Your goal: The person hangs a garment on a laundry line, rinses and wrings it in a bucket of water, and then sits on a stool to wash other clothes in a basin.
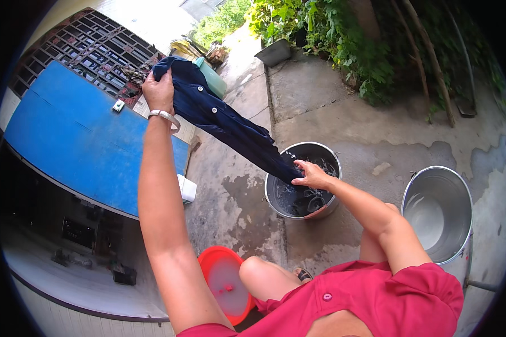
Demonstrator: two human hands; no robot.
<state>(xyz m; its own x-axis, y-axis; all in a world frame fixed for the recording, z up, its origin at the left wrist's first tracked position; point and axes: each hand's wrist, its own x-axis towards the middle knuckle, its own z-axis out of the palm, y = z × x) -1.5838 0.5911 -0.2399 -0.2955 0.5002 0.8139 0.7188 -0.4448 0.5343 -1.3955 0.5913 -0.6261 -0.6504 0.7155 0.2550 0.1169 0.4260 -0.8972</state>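
My left hand, with a bangle on its wrist, is raised and grips one end of a wet-looking navy blue garment with white buttons. The cloth stretches slanting down to a metal bucket of dark water. Over that bucket is my right hand, its thumb and fingers apart around the garment's lower end. Whether they touch the cloth is hard to tell. Ripples and dark shapes show in the water.
To the right stands a second metal bucket holding clear liquid. A red basin of cloudy water sits by my knee. Blue sheeting covers a surface at left, near a white container. Wet concrete surrounds the buckets; plants grow beyond.
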